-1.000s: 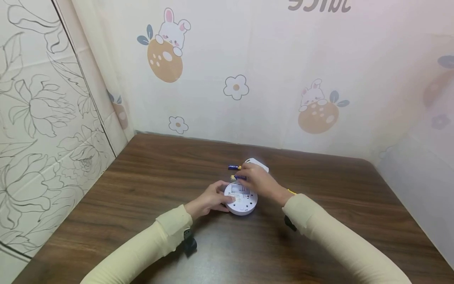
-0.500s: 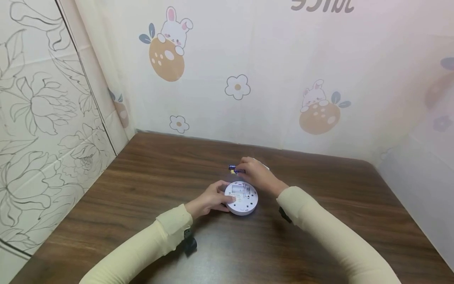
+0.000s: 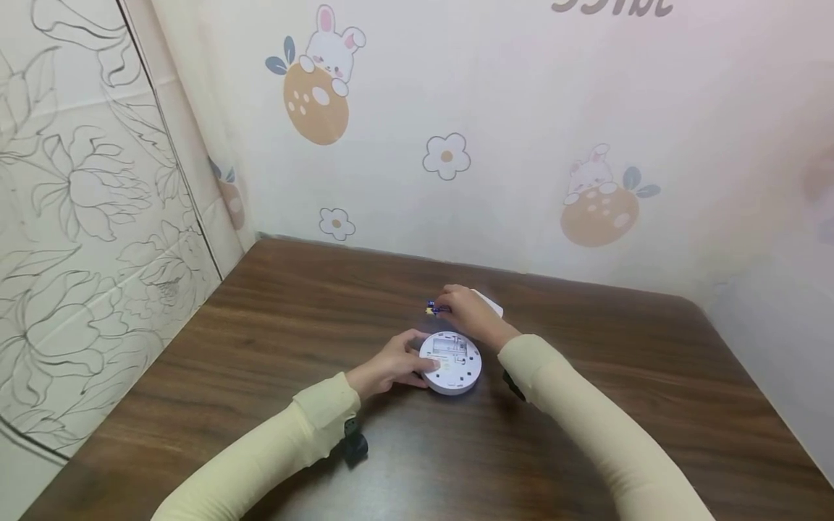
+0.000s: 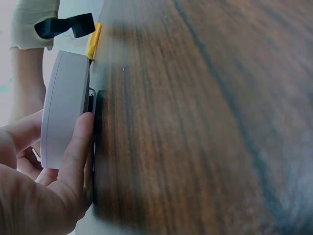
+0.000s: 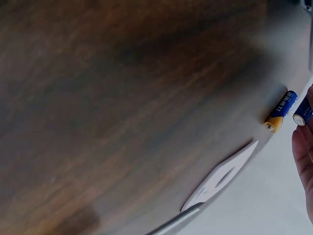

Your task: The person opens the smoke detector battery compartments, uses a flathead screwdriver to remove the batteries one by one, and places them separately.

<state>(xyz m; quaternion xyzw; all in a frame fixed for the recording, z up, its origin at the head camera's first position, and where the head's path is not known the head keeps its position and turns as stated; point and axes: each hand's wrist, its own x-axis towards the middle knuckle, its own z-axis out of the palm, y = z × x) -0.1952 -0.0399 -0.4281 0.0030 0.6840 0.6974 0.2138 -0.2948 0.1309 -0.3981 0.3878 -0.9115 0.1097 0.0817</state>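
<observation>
My left hand (image 3: 395, 362) holds a round white battery-powered device (image 3: 465, 376) by its left edge, thumb on the face. An open battery compartment shows near its far edge. In the left wrist view, the device (image 4: 66, 112) stands edge-on, with fingers (image 4: 78, 147) against its side and underneath. Beyond the device, my right hand (image 3: 472, 315) pinches a blue-and-yellow battery (image 5: 303, 113), held above the table. Close by, a second battery (image 5: 281, 111) of the same colours lies on the wood; in the head view the fingers partly cover both.
A flat white plate (image 3: 490, 302) with a slot lies behind the right hand, partly covered by it. The brown wooden table (image 3: 313, 304) meets a printed curtain (image 3: 391, 202) at the back. A small black camera (image 3: 355, 445) hangs under the left wrist.
My right hand has moved away from the device, towards the back and slightly left, carrying the battery close to the one on the table. The left hand keeps its hold. The head view has shifted slightly.
</observation>
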